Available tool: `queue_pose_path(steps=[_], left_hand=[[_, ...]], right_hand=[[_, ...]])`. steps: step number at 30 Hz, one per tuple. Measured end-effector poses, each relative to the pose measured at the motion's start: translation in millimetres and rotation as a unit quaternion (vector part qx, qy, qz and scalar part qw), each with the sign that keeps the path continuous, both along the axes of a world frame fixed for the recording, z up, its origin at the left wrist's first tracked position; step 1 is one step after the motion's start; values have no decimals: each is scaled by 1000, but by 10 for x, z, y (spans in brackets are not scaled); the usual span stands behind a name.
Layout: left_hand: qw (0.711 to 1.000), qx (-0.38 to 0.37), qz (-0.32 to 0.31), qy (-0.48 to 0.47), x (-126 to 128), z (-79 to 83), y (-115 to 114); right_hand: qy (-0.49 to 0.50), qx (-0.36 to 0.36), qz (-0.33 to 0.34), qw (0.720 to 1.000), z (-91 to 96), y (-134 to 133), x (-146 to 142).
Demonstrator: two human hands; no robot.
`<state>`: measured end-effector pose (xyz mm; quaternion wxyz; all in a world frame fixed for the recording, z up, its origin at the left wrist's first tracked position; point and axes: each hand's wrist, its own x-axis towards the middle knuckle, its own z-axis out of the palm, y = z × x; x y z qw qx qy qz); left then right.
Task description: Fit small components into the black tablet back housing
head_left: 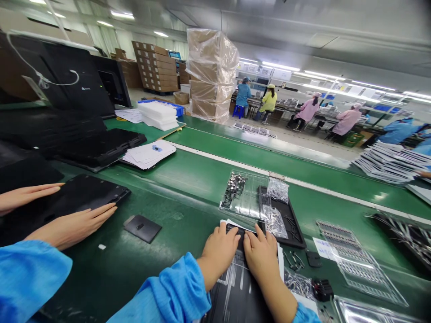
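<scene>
Black panel (pixel 237 294), one, long and flat: directly before the wearer on the green tabletop (pixel 182 242), white paper (pixel 280 260) showing past its edge, perhaps as protection for the surface. Left hand (pixel 219 247) and right hand (pixel 261 251), one pair: over the panel's far end, fingers bent and close-set, probably to steady it; whether they pinch or merely press cannot be told. Clear compartment tray (pixel 252 190), one: just beyond the hands, metal parts (pixel 233 190) at its left, dividers apparently keeping pieces sorted. Black tray (pixel 296 231), one: right of it, carrying plastic bags (pixel 278 190), seemingly for easy reach. Co-worker's hands (pixel 76 224), two: at a second black panel (pixel 90 190), well apart at left.
</scene>
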<state>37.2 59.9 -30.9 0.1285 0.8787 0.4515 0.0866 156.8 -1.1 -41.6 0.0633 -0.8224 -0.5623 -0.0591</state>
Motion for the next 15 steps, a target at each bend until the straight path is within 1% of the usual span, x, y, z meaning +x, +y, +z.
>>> queue_pose_path(steps=[4,7,9,12,15], left_hand=[[1000,9,-27,3,-32,22,9],[999,12,-39,5,-30,10,70],[999,0,-43,4,-16,6,109],[999,-33,-38,-3,-3,13,137],[997,-62,-31,-42,-27,17,168]], right_hand=[[84,33,-12,996,70,-1,-6],[139,81,-6,987,165,-26,28],[156,104,-20,982,247,-90,93],[158,104,-72,979,366,-304,312],[155,85,-162,971,408,-636,713]])
